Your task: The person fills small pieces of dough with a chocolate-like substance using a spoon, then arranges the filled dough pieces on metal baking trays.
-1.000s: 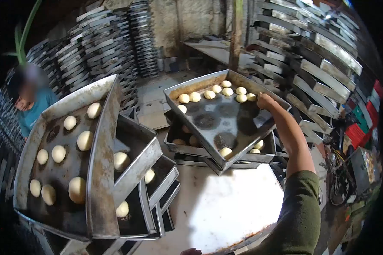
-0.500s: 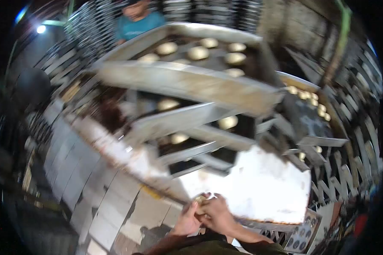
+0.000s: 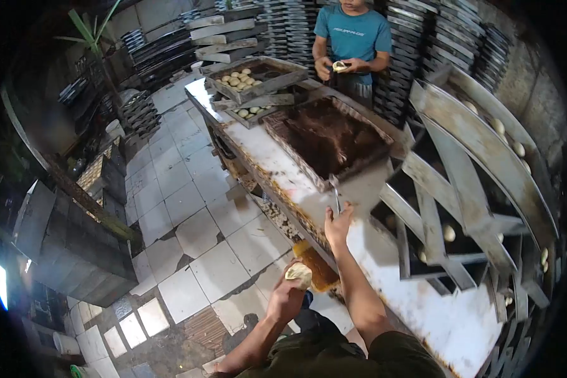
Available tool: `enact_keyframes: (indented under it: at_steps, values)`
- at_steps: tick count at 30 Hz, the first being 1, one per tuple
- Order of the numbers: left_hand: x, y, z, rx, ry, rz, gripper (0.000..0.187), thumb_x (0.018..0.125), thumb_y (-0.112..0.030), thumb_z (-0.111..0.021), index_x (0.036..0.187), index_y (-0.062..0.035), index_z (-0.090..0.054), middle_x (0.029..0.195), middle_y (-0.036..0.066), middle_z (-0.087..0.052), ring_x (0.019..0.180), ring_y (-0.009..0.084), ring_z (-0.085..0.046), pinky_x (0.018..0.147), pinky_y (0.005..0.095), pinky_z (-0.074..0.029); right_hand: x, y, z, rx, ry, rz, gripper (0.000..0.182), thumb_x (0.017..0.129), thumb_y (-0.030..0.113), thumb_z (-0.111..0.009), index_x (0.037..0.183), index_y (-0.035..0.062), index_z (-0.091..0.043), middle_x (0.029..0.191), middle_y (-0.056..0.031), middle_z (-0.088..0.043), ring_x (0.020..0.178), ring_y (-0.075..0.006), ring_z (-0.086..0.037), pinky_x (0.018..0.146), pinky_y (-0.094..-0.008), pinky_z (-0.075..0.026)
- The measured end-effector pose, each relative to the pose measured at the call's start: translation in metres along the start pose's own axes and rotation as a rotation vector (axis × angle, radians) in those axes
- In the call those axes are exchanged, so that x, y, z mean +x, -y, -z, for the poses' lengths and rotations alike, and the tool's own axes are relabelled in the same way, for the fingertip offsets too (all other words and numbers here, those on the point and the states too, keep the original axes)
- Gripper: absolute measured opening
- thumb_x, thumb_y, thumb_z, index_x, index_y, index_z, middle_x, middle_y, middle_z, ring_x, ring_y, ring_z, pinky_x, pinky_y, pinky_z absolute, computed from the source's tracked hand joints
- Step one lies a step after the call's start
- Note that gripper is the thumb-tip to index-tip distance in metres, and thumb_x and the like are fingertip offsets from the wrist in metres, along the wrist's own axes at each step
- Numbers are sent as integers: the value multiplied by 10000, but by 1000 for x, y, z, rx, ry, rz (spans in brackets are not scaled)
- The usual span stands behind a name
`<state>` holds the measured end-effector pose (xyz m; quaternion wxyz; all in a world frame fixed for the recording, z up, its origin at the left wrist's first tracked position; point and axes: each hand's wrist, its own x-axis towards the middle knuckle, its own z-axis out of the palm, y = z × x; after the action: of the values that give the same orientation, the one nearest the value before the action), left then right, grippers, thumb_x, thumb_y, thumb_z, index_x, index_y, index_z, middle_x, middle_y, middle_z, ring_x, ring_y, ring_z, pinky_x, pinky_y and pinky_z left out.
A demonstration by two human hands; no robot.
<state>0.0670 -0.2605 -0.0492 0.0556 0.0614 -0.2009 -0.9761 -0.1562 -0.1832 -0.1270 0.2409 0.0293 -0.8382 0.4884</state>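
Note:
A flattened, cupped piece of pale dough (image 3: 298, 275) rests in my left hand (image 3: 286, 298), held in front of my body over the floor side of the table. My right hand (image 3: 339, 224) reaches forward over the white table top (image 3: 416, 296), fingers apart, at the lower end of a metal spoon (image 3: 335, 189). The spoon's far end touches the near rim of a large tray of dark brown filling (image 3: 327, 135). Whether my fingers touch the handle is hard to tell.
Stacked metal trays (image 3: 479, 170) with dough balls stand on the right. More trays of dough balls (image 3: 238, 79) sit at the table's far end. Across the table a person (image 3: 353, 38) in a teal shirt holds dough. Floor tiles (image 3: 201, 236) lie left of the table.
The view has swung left, bringing the filling tray and the floor into sight. My hands, together at the dough before, are now apart; the right one has reached forward to the spoon.

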Motion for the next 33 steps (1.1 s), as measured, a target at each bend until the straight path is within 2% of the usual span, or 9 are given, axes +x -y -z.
enact_keyframes:
  at_steps: [2, 6, 7, 10, 12, 16, 20, 27, 33]
  values:
    - [37, -10, -2, 269, -159, 34, 474, 795, 7, -549, 1248, -9, -410, 1094, 100, -534, 1006, 170, -536, 857, 271, -447, 30, -18, -37, -140, -62, -86, 402, 765, 122, -628, 1085, -24, -434, 996, -238, -526, 933, -377, -512, 831, -435, -393]
    - [116, -3, 30, 465, -313, 7, 404, 856, -85, -549, 1214, 40, -411, 1052, 101, -538, 970, 168, -552, 877, 263, -450, 29, -15, -40, 288, -130, -73, 164, 810, 50, -549, 947, -17, -488, 763, -53, -499, 697, -158, -469, 630, -286, -400]
    - [133, -5, 27, 452, -363, 14, 365, 860, -80, -546, 1184, 44, -431, 1058, 109, -547, 950, 181, -564, 861, 288, -458, 28, 8, -31, 117, -117, -145, 91, 850, 48, -484, 913, -15, -505, 756, -43, -485, 687, -146, -454, 632, -295, -403]
    - [169, -14, 12, 807, -105, 51, 354, 865, -95, -543, 1177, 40, -443, 1090, 124, -552, 965, 198, -566, 847, 314, -460, 46, 72, -26, 59, 155, 269, 84, 863, 56, -468, 905, -11, -496, 871, -225, -550, 785, -335, -553, 661, -392, -436]
    - [188, -33, -3, 645, -56, 138, 384, 864, -72, -515, 1220, 33, -417, 1129, 125, -541, 1022, 205, -541, 892, 326, -422, 104, 97, -40, 23, 384, 117, 128, 881, 120, -459, 902, 1, -503, 845, -244, -576, 773, -401, -567, 623, -457, -449]
    - [243, -104, -21, 141, 60, 298, 450, 819, -72, -511, 1244, 15, -395, 1217, 129, -484, 1148, 249, -443, 1011, 382, -312, 197, 94, -120, -474, 560, 213, 172, 876, 180, -454, 921, 45, -551, 776, -186, -617, 721, -388, -597, 627, -466, -478]
    - [313, -145, 25, 277, -249, 225, 347, 915, -184, -387, 1170, 44, -445, 1125, 149, -526, 1057, 248, -507, 939, 367, -397, 220, 111, -176, -840, 1000, 170, 195, 803, 106, -477, 956, 29, -570, 876, -187, -623, 820, -331, -622, 694, -446, -497]
    - [387, -202, 4, 151, -488, 511, 360, 934, -265, -361, 1144, 7, -470, 1112, 111, -527, 1025, 227, -511, 926, 357, -415, 179, 172, -108, -447, 486, 23, 100, 837, 107, -534, 885, 33, -578, 788, -177, -592, 681, -366, -602, 554, -421, -487]
    - [404, -204, -44, -28, -63, 676, 410, 897, -255, -403, 1176, 40, -459, 1103, 166, -542, 1033, 252, -510, 939, 371, -397, 110, 119, -105, -38, 113, 0, 177, 718, -133, -530, 834, -6, -571, 783, -165, -571, 714, -317, -543, 621, -352, -454]
